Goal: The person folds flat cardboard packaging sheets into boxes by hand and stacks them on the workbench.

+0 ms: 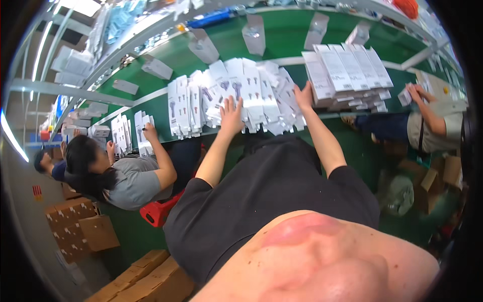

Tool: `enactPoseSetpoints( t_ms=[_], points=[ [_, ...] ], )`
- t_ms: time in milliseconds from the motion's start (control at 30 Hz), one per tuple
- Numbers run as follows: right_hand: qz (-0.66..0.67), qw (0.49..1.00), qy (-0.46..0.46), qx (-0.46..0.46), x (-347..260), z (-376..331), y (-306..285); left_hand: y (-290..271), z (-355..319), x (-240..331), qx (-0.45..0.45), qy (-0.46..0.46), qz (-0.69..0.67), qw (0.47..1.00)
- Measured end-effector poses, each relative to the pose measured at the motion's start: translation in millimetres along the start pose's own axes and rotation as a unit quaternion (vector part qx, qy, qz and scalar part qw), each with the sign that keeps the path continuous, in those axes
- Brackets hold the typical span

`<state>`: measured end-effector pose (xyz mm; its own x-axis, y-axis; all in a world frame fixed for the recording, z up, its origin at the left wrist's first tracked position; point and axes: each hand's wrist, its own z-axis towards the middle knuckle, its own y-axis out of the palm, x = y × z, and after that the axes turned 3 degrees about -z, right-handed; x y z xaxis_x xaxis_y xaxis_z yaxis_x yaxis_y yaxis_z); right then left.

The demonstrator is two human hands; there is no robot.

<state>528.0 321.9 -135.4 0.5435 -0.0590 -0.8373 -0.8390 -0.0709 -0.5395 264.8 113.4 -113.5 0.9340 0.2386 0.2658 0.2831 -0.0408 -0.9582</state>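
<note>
Both hands are down on the white cartons now; the left hand [232, 115] lies flat, fingers spread wide, on the fanned row of flat white cartons [236, 95] at the near edge of the green table [282, 35]; it presses on them rather than gripping any one. The right hand [304, 95] rests to the right of it, fingers extended and fairly close together, touching the right end of that same fan, just beside the tall stack of white boxes [347, 73]; whether a thumb hooks under a carton I cannot tell, the view is too small there.

The cartons overlap like shingles, each printed with a small dark picture; they look closed, so nothing of any contents shows. The stack to the right holds several long boxes laid side by side over a lower layer.

On the far side of the table, clear plastic packets [254, 32] stand upright in a loose line, well apart from the hands; what is in them is hard to make out.

To the left, a seated person in a grey shirt [136, 181] has a hand on a smaller batch of white cartons [143, 131]; at the right, another person's hand [415, 93] holds a small white box. Brown cardboard boxes [146, 277] sit on the floor, near left.
</note>
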Motion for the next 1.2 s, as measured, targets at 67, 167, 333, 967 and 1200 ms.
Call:
enactPoseSetpoints(
  t_ms=[67,167,333,967,1200],
  points=[
    [-0.036,0.998,-0.020,0.047,34,20,-1,-4,-1,8,0.028,0.013,0.002,1.000],
    [-0.080,0.995,-0.014,0.058,54,42,-14,6,-5,7,0.078,0.020,-0.003,0.997],
    [-0.065,0.996,-0.003,0.063,79,62,-50,18,-6,7,0.161,0.059,-0.005,0.985],
    [-0.068,0.973,-0.205,-0.085,0,-61,-47,-29,-18,34,0.224,0.188,-0.021,0.956],
    [-0.068,0.970,-0.204,-0.116,-25,-74,-41,-47,-12,30,0.064,0.126,-0.112,0.984]
  ],
)
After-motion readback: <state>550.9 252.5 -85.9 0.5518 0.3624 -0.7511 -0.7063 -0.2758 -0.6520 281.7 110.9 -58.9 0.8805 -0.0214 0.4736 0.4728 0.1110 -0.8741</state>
